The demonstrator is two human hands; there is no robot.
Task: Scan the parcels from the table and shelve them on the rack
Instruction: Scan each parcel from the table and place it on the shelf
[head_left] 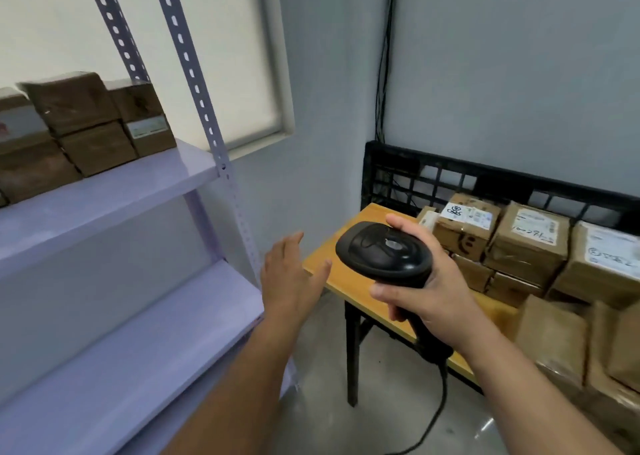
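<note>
Brown cardboard parcels are sitting on the yellow wooden table, at 3 o'clock from the nearer right hand, which is gripping a black barcode scanner. The left hand is hovering empty, fingers straight.

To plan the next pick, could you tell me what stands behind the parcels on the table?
A black lattice panel stands behind the cardboard parcels, before the grey wall; the parcels hide its lower part.

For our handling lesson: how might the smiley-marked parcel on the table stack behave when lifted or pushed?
The smiley-marked parcel probably stays stiff when lifted: it is a squared cardboard box. Sitting atop other parcels, it could slide off if pushed.
</note>
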